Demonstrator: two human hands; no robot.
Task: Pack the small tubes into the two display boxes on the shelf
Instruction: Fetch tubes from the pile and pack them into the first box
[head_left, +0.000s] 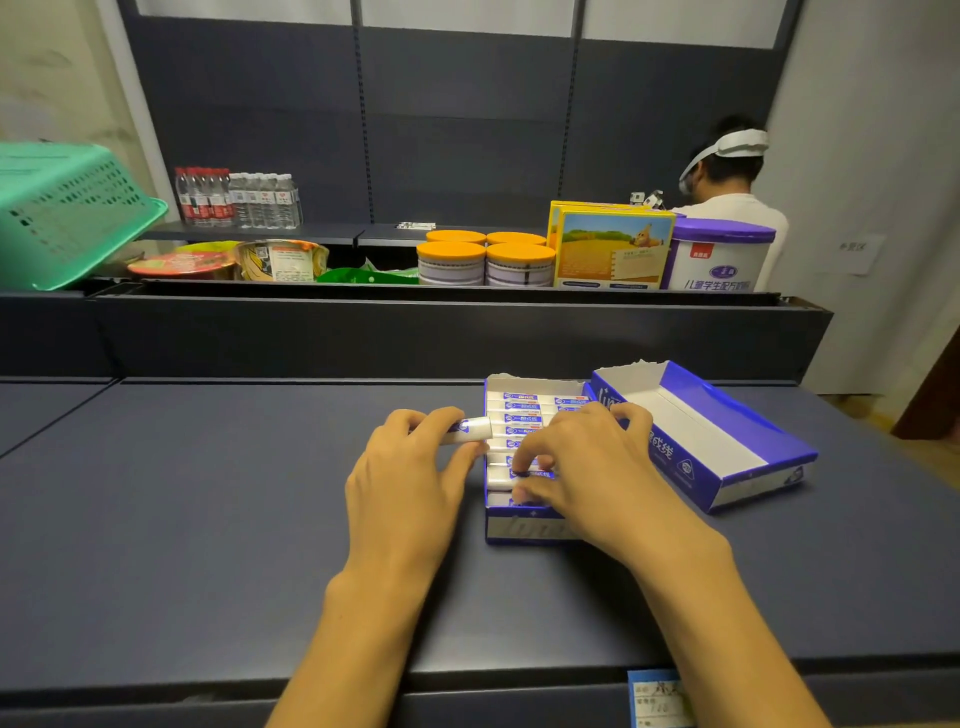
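Display boxes, two — blue-and-white card, lids off, side by side toward the shelf's back right. Left box holds white tubes in a crosswise row; right box angled, bare inside. One tube held just left — pinched.

Two display boxes, four orange-lidded tins
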